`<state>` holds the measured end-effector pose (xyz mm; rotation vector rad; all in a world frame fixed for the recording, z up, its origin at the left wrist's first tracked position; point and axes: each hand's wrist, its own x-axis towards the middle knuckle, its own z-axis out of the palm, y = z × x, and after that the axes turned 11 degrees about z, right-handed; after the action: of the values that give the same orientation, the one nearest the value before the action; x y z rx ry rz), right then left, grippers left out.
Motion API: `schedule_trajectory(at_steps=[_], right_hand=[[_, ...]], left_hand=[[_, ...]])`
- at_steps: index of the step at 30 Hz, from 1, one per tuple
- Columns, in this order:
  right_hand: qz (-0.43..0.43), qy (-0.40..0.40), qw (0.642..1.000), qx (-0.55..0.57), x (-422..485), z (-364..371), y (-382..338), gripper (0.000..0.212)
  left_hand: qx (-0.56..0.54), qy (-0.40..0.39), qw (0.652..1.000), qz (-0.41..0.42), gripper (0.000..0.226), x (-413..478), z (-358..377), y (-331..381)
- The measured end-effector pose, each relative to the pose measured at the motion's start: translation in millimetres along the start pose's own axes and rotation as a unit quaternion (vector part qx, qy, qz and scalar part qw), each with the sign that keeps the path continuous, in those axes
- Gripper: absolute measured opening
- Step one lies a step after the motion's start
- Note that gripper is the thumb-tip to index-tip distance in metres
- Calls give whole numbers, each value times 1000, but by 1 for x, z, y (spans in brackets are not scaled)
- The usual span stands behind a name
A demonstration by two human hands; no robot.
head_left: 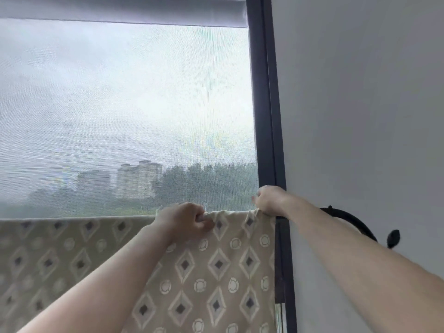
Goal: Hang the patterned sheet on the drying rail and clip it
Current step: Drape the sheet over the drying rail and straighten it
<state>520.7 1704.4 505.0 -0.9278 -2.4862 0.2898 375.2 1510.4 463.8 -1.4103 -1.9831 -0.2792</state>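
**Beige patterned sheet (204, 272) being drawn out along its top fold**

Both hands are working at the upper right end of the cloth. The patterned sheet is hanging in front of the lower part of the window, below the mesh blind (120, 92), with its top fold running level across the view. The drying rail itself is lying hidden under that fold. The left hand (185, 221) is pinching the fold with curled fingers. The right hand (271, 200) is gripping the bunched upper corner just beside the dark window frame (266, 116). Between the two hands the edge is sagging and wrinkling. A black curved fitting (348, 221) is projecting from the grey wall (360, 92) behind the right forearm. No clip is showing.

Handling, as a judgement: the cloth is reading as soft, limp and fairly light, so it is likely folding wherever it is unsupported and creeping along a smooth rail. The top fold, taken at two separated places, is offering the best hold for pulling the slack flat. A clip would probably be biting best where the fold is lying double over the rail.
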Motion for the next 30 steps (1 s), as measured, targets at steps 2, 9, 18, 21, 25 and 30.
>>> schedule_trajectory(at_steps=[2,9,18,21,25,30], right_hand=[[-44,27,999,-3,-18,5,5,48],[-109,44,989,-88,-29,9,37,27],[-103,-15,985,-140,-6,-12,55,26],[-49,25,981,-186,-8,-11,72,23],[-72,77,987,-121,-8,6,89,51],[-88,158,980,-85,-7,17,86,50]], left_hand=[[34,13,999,0,42,-3,3,-1],[27,-15,999,-29,62,12,8,3],[99,-6,995,32,29,18,17,14],[120,-17,992,19,35,17,18,11],[112,-30,993,-2,37,18,22,6],[127,-16,991,-37,43,20,22,6]])
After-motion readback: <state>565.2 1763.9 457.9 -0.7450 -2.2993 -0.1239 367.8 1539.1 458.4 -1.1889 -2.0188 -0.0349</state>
